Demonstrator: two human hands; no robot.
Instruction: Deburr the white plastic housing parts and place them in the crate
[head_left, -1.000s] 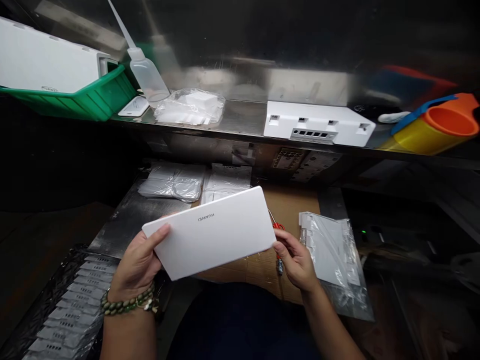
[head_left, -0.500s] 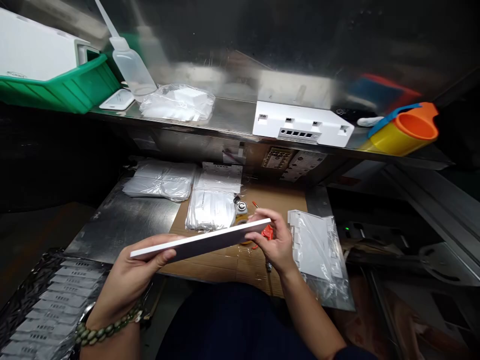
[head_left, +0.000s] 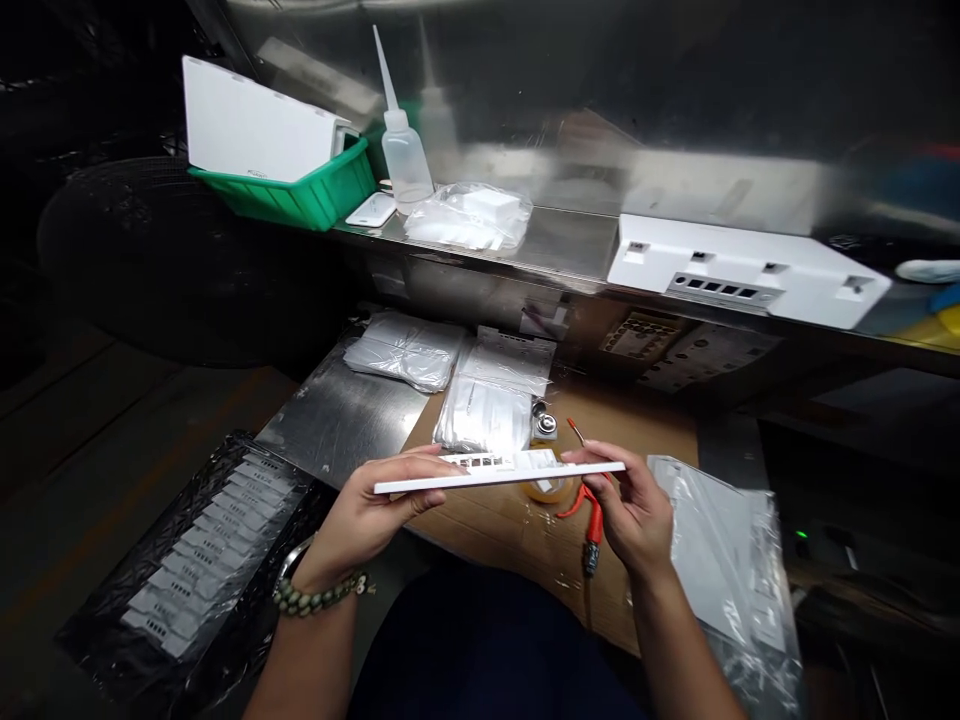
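A flat white plastic housing panel (head_left: 502,476) is held nearly edge-on above the cardboard, with a row of port cutouts showing along its far side. My left hand (head_left: 382,500) grips its left end, thumb below and fingers on top. At the other end, my right hand (head_left: 630,500) pinches the panel between thumb and fingers. Below and behind it lie a red air blow gun (head_left: 594,520) and a yellow tape roll (head_left: 546,490), partly covered by the panel. Bagged white parts (head_left: 484,410) are stacked just beyond.
On the shelf stand a green bin (head_left: 315,200), a squeeze bottle (head_left: 407,160), a bag of small white pieces (head_left: 480,215) and a white housing (head_left: 742,265). A plastic-wrapped panel (head_left: 712,540) lies at right. Several grey-white parts (head_left: 206,550) fill a black-lined tray at lower left.
The panel has turned from tilted to nearly level, and its cutouts now show. Both hands still hold its ends. My view has swung left, bringing more of the green bin and lower-left tray into sight.
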